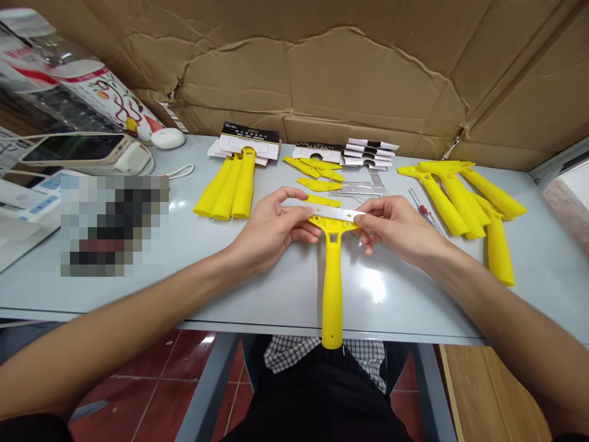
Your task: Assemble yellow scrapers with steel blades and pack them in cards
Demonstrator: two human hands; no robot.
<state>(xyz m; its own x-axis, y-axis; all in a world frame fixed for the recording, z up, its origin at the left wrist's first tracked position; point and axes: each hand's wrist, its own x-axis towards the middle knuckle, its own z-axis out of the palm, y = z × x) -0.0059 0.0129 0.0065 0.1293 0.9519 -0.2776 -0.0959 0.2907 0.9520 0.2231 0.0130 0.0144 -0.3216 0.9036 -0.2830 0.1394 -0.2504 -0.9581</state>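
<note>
A flat metal blade (pixel 334 213) with slots lies across the wide head of a yellow scraper handle (pixel 332 282). My left hand (pixel 280 224) pinches the blade's left end against the head, thumb on top and fingers beneath. At the other end, my right hand (pixel 391 224) grips the blade in the same way, its thumb and index finger closed on it. The handle points toward me and its lower end reaches past the table's front edge. Just beyond the blade lies a flat yellow strip (pixel 322 201).
Loose yellow head pieces (pixel 319 184) and metal blades (pixel 363 188) lie behind my hands. Carded yellow scrapers (pixel 243 184) are at back left, bare yellow handles (pixel 460 202) at right beside a screwdriver (pixel 426 212). Folded cards (pixel 368 153), a phone (pixel 78 150) and bottles (pixel 101 92) line the back.
</note>
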